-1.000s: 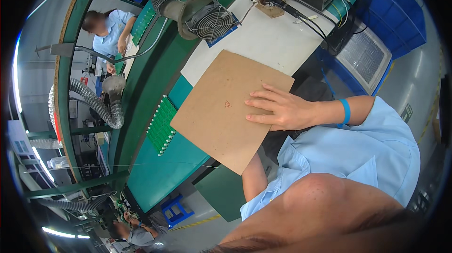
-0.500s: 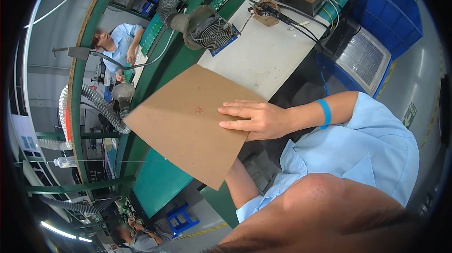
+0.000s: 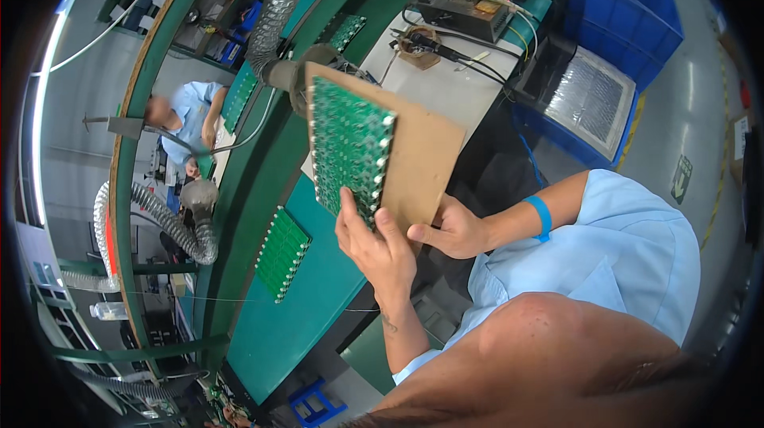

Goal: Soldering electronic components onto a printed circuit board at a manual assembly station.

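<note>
A green circuit board panel (image 3: 350, 141), set with small parts and bright studs along its edges, lies against a brown cardboard sheet (image 3: 426, 161). The two are tilted up together above the bench. My left hand (image 3: 378, 257) holds the lower end of the panel, its fingers on the populated face and its thumb by the edge. With its thumb in front, my right hand (image 3: 458, 229) grips the cardboard's lower right edge; its other fingers are mostly hidden behind. Another green circuit board panel (image 3: 282, 254) rests on the bench, left of my left hand.
Beyond the cardboard are a white work surface (image 3: 477, 97), a soldering station (image 3: 461, 10) and an iron in its holder (image 3: 418, 46). A flexible duct (image 3: 282, 10) hangs close by. Blue bins (image 3: 621, 22) stand at right. A co-worker (image 3: 191, 113) sits across the bench.
The cardboard has tipped up from lying broad side to me, bringing the circuit board panel into view. My left hand has come out from underneath; my right moved from its face to its edge.
</note>
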